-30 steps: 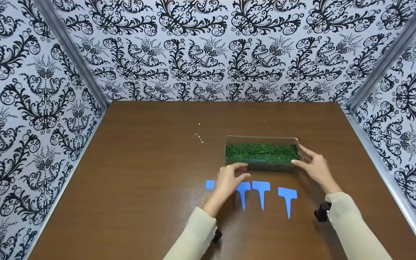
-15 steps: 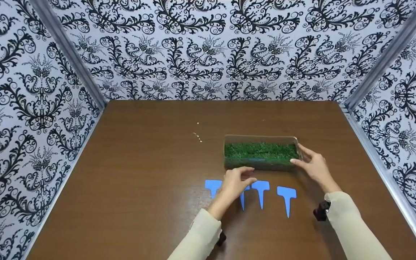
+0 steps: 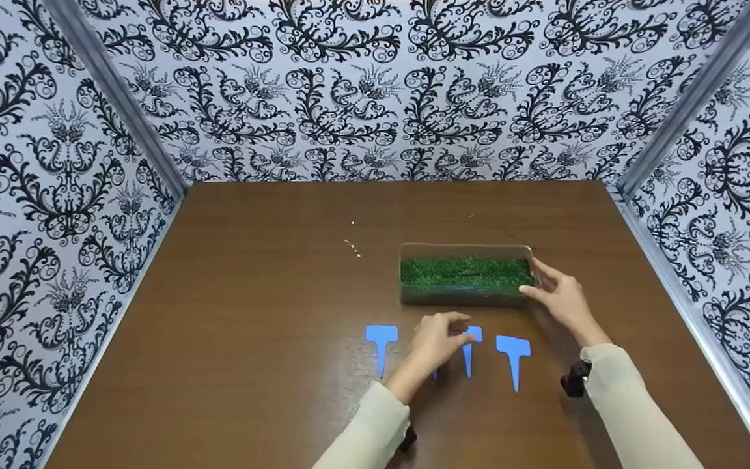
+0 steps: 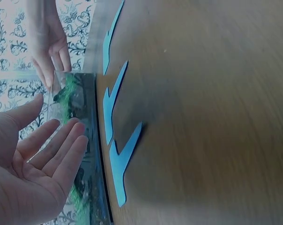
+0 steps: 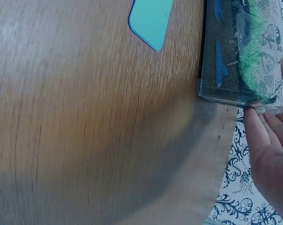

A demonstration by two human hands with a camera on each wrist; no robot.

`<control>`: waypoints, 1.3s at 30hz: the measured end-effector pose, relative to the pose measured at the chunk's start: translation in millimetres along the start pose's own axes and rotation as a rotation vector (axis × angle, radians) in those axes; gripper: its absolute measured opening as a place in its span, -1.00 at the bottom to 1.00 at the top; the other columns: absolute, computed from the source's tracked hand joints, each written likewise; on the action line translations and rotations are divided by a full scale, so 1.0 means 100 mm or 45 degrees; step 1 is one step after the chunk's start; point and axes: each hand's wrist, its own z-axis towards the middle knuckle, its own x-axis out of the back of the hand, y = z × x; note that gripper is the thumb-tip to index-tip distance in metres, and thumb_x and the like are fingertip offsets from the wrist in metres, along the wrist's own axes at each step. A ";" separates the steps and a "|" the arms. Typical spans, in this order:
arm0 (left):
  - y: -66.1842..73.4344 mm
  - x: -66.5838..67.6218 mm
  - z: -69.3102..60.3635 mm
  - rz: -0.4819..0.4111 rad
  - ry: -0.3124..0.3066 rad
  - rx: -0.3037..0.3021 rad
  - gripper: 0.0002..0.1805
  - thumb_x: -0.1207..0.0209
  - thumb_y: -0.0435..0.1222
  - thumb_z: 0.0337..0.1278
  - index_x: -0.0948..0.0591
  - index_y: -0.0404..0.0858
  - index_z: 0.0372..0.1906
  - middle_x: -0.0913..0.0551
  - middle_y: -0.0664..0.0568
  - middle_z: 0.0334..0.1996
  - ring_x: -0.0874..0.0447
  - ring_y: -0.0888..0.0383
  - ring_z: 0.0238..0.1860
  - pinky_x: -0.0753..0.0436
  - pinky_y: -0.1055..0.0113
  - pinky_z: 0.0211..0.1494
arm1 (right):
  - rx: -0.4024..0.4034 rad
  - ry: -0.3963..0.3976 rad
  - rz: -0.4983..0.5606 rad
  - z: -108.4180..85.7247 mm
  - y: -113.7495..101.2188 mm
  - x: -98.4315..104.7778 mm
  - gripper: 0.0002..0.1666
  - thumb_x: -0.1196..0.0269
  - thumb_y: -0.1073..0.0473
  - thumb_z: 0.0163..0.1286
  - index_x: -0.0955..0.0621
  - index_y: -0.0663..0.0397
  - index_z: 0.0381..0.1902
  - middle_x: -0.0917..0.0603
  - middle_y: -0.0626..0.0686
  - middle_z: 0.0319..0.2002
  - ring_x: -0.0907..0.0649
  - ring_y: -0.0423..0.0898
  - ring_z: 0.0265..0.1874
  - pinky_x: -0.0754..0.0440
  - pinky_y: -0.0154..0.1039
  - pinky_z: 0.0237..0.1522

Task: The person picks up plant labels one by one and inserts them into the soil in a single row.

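Observation:
A clear rectangular box with green artificial-looking grass in it sits on the table. At its right end is my right hand, thumb near the front corner and fingers against the end wall, holding it. Several blue T-shaped plant labels lie in a row before the box, among them a left label and a right label. Over the middle of the row hovers my left hand, partly covering two labels. In the left wrist view the left hand has relaxed, spread fingers with nothing in them.
The brown wooden table is enclosed by black-and-white patterned walls with metal edge rails. Small light specks lie left of the box. Blue pieces show through the box wall in the right wrist view.
My left hand has drawn back from the box's front and shifted right over the labels, uncovering the leftmost one. The right hand stays at the box's end.

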 end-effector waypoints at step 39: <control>0.38 -0.80 0.15 0.791 -0.064 0.207 -0.51 -0.42 0.27 -0.14 -0.69 -0.04 -0.70 -0.68 0.19 -0.62 -0.56 0.26 -0.61 -0.57 0.34 -0.52 | -0.032 0.003 0.052 -0.01 -0.03 -0.01 -0.13 -0.29 -0.05 0.40 -0.22 0.07 0.53 -0.31 0.33 0.45 -0.36 0.27 0.43 -0.42 0.11 0.35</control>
